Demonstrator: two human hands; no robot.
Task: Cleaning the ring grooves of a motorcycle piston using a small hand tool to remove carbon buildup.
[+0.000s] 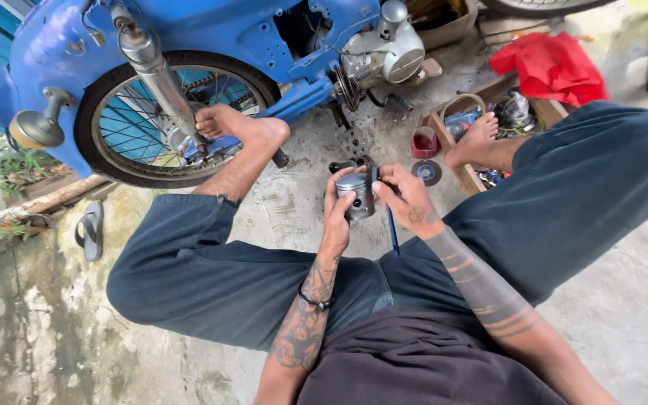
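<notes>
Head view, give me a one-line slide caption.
Both hands, left and right, hold a metal piston beside a blue motorbike.

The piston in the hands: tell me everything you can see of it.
The piston is a short grey metal cylinder with a flat, lighter crown and a dark round hole in its side. It is held upright above the concrete floor, between the knees. The left hand wraps its side; the right hand pinches its top right edge.

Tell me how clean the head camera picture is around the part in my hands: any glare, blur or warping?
Head view: soft, even daylight, no hard shadows; the metal piston between left hand and right hand is fairly sharp with mild sheen; wide-angle bending stretches knees and blue motorbike at the edges.
</notes>
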